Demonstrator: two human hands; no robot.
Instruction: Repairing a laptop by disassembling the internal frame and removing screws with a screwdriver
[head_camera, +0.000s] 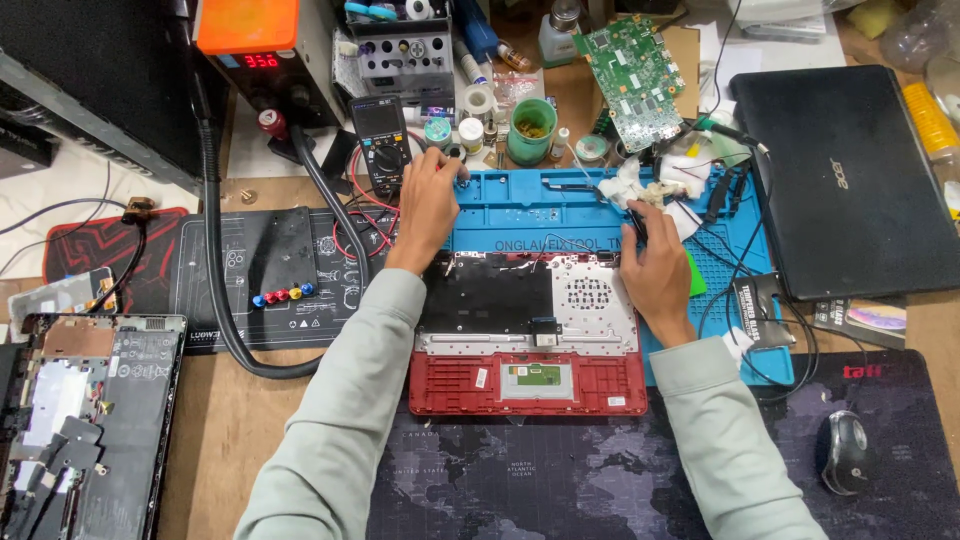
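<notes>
Cluttered repair bench, blue silicone mat (520, 215) at centre. Red laptop shell (525, 380) lies opened on it, just below both hands. Left hand (430, 200) reaches to mat's top corner, fingers curled; grasp unclear. Right hand (655, 265) pinches a thin dark tool (638, 222). Best worked slowly, wrist braced.

Over an opened red plastic laptop base (525, 385) lying partly on a blue silicone repair mat (560, 205), the left hand (428, 205) reaches the mat's upper left corner while the right hand (655, 270) pinches a thin black tool (637, 222) near crumpled white tissue (655, 180).
</notes>
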